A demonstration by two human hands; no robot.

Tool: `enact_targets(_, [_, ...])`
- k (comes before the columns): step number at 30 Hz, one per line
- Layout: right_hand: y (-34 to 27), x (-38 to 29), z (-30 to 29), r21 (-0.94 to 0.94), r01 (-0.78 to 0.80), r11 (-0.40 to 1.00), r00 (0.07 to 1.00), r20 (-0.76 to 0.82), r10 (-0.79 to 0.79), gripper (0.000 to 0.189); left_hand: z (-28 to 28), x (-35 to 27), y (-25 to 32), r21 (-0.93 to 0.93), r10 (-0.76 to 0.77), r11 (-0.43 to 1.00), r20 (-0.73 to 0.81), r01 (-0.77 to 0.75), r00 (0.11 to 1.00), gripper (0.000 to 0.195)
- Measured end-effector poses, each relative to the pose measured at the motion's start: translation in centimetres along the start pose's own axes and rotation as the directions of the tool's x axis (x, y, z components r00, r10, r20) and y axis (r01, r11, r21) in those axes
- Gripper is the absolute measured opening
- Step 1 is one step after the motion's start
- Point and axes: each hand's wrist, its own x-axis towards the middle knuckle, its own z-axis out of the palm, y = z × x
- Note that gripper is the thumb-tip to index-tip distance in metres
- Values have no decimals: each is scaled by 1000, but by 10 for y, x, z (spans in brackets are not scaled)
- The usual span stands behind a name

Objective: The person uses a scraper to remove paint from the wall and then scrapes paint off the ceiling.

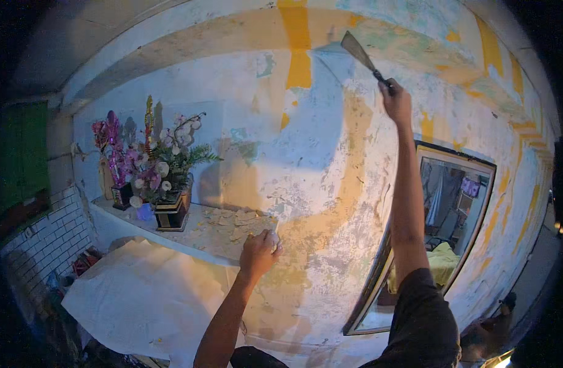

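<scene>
My right hand (395, 102) is raised high and grips the dark handle of a putty knife (358, 51). The knife's metal blade points up and to the left, near the lower edge of a beam (244, 28) with peeling yellow and beige paint. Below it spreads a patchy wall (309, 198) in white, beige and pale blue. My left hand (262, 253) is at the right end of a wall ledge (203, 246), its fingers curled. Something whitish shows at the fingertips, and I cannot tell whether it is held or part of the edge. Flakes of paint (237, 221) lie just behind that hand.
Artificial flowers in a dark pot (171, 212) and a purple ornament (113, 156) stand on the ledge. Under it, a pale sheet (148, 294) covers something. A framed mirror (476, 216) is on the wall beside my right arm. White tiles (51, 234) line the far left.
</scene>
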Motion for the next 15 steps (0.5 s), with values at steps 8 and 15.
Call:
enact_targets(8, [54,50,-50,-141,-37,989,999,-19,34,35,3,1,-5,-67,0,998,-32,-2,999,23])
enact_targets(15, [65,74,-51,-128,23,991,1000,-15,-26,38,0,1,-2,-65,45,997,-84,-51,995,24])
